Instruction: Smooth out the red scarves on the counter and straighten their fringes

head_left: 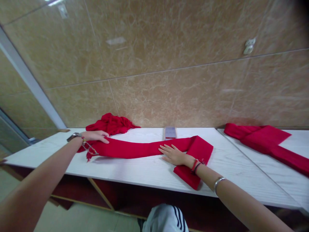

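A long red cloth strip, seemingly a scarf with a fringed end (137, 149), stretches across the white tabletop (135, 169). Its right part is folded over at an angle and comes down toward the front edge. My left hand (96, 136) rests on the strip's left end, fingers extended to the right; whatever lies under the palm is hidden. Flat on the strip, nearer its fold, is my right hand (174, 155) with its fingers spread.
A crumpled red cloth (112, 124) lies against the tiled wall (154, 96) at back left. A phone-like flat object (170, 133) sits behind the strip. Another folded red strip (265, 141) is at right. Open shelves (135, 196) are below the tabletop.
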`<state>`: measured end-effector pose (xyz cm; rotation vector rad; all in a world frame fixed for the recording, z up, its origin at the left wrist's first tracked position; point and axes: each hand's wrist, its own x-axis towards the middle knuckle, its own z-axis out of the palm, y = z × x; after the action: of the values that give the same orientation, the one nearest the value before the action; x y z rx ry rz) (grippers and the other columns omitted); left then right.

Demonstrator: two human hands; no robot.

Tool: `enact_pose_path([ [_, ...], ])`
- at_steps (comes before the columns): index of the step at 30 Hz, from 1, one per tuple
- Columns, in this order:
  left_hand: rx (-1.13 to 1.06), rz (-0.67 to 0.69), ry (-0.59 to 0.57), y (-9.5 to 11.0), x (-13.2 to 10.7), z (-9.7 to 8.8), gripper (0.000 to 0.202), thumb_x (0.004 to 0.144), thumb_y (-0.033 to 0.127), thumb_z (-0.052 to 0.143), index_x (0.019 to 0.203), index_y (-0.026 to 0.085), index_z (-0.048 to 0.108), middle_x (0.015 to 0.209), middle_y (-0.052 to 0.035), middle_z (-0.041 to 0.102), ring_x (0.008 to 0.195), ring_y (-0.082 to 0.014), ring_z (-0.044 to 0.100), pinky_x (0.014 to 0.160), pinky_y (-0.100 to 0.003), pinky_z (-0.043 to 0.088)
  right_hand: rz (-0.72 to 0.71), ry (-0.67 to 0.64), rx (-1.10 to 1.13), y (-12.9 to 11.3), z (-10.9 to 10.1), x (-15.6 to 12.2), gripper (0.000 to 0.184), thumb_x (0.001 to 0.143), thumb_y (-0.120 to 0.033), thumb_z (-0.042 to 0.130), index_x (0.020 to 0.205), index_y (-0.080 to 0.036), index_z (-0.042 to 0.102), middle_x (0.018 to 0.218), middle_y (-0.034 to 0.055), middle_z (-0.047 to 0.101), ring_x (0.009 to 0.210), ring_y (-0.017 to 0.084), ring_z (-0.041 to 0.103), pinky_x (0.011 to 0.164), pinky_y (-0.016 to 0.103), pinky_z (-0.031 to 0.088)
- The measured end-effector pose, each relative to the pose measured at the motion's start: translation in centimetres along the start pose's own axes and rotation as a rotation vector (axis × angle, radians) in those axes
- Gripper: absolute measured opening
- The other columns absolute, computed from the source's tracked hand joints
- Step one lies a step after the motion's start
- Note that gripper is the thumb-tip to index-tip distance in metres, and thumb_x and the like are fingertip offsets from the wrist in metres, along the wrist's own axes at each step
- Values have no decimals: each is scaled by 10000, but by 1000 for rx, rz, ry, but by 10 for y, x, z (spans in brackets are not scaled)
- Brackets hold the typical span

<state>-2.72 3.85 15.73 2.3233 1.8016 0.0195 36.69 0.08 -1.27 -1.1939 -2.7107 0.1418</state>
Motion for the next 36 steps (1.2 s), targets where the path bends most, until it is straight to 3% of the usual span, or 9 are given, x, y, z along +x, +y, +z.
enact_pose_path([
  [4,-329,205,-10,67,8,-46,443,785,329,490,1165,101,473,1058,-18,595,899,-147,557,781,-238,428,15,-45,121,5,-18,2,515,879,-402,379,1353,-205,349,1416,91,315,1309,252,250,1047,492,227],
  [7,-453,396,-55,139,25,-48,553,764,373,535,1246,127,424,1119,-51,563,890,-160,549,784,-282,435,113,112,196,23,-45,-13,463,861,-310,425,1297,-155,440,1319,107,466,1213,197,424,1018,339,329],
  [12,-417,584,-218,255,66,25,336,704,285,572,1003,140,625,993,-31,628,900,-156,540,809,-236,415,382,266,99,78,-76,-67,350,867,-231,373,1111,-141,608,1136,108,616,1048,200,567,929,317,410],
  [15,-296,472,-419,294,87,75,271,693,269,555,911,150,664,804,-13,646,752,-137,542,688,-214,433,454,289,53,104,-76,-96,312,845,-198,404,1046,-174,642,1067,74,656,984,184,601,880,295,438],
  [18,-277,430,-523,303,102,101,306,716,298,508,934,156,670,612,0,602,568,-121,503,557,-220,428,397,310,73,113,-69,-108,322,817,-156,418,1048,-189,639,1057,61,661,965,174,607,864,302,448],
  [22,-397,499,-564,288,113,109,417,720,255,489,1116,182,595,696,8,614,629,-121,534,613,-217,438,119,244,127,106,-66,-97,408,759,-87,435,1108,-219,602,1135,44,622,1051,162,555,918,321,412],
  [27,-340,771,-336,272,110,118,325,693,196,526,992,208,652,1059,-21,584,976,-172,519,910,-263,366,-83,-10,145,94,-74,-78,378,752,-81,481,1091,-189,607,1104,47,631,1009,152,562,907,288,406],
  [31,-359,856,-188,265,106,128,235,659,186,565,871,201,666,1195,-38,486,1121,-199,435,1007,-291,270,-117,-10,111,91,-74,-77,280,781,-156,539,1047,-159,626,1039,76,640,971,174,556,881,305,418],
  [36,-482,889,-217,260,105,135,118,693,205,499,733,154,598,890,-44,609,894,-181,547,885,-310,382,-171,43,105,91,-71,-82,169,795,-161,545,919,-152,659,920,73,630,893,165,546,833,297,439],
])
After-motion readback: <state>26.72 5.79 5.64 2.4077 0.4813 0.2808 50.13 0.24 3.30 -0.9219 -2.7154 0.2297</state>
